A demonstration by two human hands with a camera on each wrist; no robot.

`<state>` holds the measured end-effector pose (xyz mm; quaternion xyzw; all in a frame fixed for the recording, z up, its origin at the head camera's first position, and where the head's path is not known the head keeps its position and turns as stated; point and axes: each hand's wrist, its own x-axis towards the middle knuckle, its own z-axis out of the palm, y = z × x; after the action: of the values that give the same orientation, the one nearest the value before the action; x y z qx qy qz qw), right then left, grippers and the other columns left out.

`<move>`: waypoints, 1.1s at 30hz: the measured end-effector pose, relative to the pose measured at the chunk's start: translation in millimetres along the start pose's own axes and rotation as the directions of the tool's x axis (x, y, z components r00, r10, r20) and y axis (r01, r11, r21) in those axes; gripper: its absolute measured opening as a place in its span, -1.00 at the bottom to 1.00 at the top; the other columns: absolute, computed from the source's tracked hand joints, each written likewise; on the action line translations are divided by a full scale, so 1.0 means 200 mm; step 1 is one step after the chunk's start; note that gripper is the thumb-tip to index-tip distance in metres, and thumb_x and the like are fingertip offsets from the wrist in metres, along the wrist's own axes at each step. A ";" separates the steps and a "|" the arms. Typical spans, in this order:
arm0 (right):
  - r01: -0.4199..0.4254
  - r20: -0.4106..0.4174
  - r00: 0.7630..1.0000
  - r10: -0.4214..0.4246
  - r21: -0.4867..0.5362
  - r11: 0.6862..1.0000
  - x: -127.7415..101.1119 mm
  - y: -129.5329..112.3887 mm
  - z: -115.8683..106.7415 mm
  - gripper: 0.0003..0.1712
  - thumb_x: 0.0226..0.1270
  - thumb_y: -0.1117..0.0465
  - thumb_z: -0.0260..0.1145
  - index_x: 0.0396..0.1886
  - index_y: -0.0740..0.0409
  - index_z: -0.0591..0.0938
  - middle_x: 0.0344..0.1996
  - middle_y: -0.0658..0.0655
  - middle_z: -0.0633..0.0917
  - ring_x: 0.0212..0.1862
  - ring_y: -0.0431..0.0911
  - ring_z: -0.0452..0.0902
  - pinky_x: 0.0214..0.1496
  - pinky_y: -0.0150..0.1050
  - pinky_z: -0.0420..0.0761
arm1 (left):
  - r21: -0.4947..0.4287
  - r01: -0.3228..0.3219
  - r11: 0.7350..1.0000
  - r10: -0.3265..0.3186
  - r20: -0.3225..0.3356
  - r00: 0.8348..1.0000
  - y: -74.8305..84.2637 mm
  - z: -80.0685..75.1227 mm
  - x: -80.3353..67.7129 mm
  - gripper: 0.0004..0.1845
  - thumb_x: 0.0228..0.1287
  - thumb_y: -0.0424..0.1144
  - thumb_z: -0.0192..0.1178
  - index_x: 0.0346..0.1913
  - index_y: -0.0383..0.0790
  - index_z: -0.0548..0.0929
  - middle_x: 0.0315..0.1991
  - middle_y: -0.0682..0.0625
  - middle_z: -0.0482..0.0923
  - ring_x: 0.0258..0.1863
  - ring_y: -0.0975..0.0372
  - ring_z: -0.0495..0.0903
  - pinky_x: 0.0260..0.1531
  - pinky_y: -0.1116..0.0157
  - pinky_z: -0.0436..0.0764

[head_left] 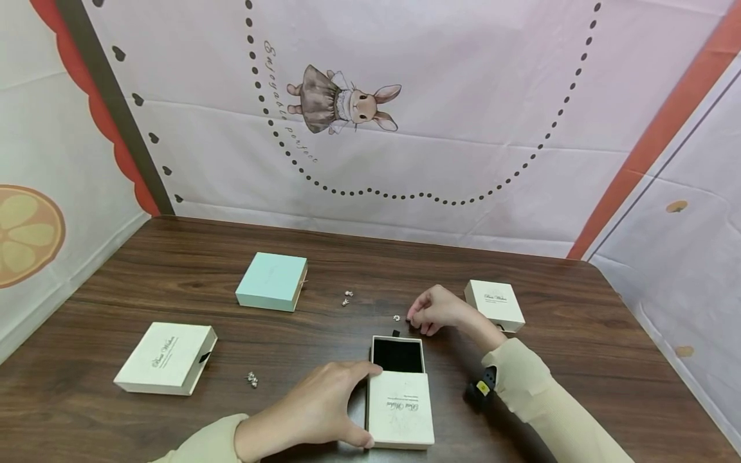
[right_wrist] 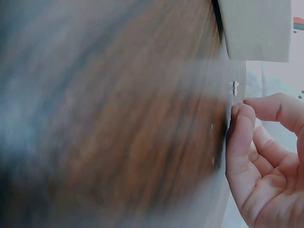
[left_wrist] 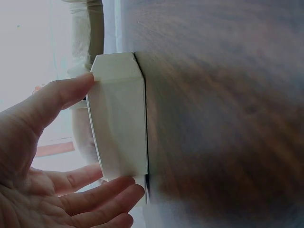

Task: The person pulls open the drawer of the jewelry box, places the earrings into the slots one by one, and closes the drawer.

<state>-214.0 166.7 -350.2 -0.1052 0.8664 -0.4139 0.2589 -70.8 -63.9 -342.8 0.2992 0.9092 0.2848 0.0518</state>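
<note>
In the head view, a cream drawer-style jewelry box [head_left: 399, 408] lies near the front, its black-lined drawer [head_left: 397, 355] pulled partly out at the far end. My left hand [head_left: 315, 405] holds this box along its left side, thumb at the near corner and index finger at the sleeve's far edge. Beyond the drawer, my right hand [head_left: 441, 310] is low over the table, thumb and index fingertips brought close together. A small silvery earring [head_left: 396, 317] lies just left of those fingertips; in the right wrist view the earring [right_wrist: 234, 88] stands close past them. I cannot tell whether they pinch something tiny.
Other boxes stand around: a light blue one [head_left: 272, 281] at back left, a cream one [head_left: 166, 357] at left, another cream box [head_left: 494, 304] by the right forearm. Small silvery earrings [head_left: 347, 297] lie mid-table, and more earrings [head_left: 251, 379] lie left of the left hand.
</note>
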 end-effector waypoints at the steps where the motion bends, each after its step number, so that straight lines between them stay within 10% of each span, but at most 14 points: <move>1: 0.005 0.002 1.000 -0.005 0.000 1.000 0.00 0.00 0.00 -0.86 0.10 0.39 0.23 -0.36 0.38 0.66 -0.58 0.11 0.66 -0.63 -0.20 0.50 -0.50 -0.26 0.60 | 0.001 0.001 1.000 -0.001 0.001 1.000 0.00 0.00 0.00 -0.20 -0.46 0.02 0.51 0.05 -0.11 0.52 -0.08 0.03 0.59 -0.14 0.20 0.53 -0.21 0.25 0.53; 33: 0.209 -0.062 0.977 -0.205 0.062 0.976 -0.12 0.03 -0.05 -0.74 0.24 0.32 0.21 -0.23 0.51 0.57 -0.55 0.21 0.62 -0.57 -0.18 0.53 -0.44 -0.20 0.62 | 0.009 -0.002 1.000 0.002 -0.007 1.000 0.00 0.01 0.00 -0.19 -0.47 0.01 0.51 0.05 -0.13 0.52 -0.08 0.03 0.59 -0.13 0.20 0.54 -0.19 0.25 0.53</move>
<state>-199.0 187.1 -340.3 -0.1746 0.8429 -0.4706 0.1938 -71.0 -63.1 -343.7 0.2993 0.9105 0.2816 0.0470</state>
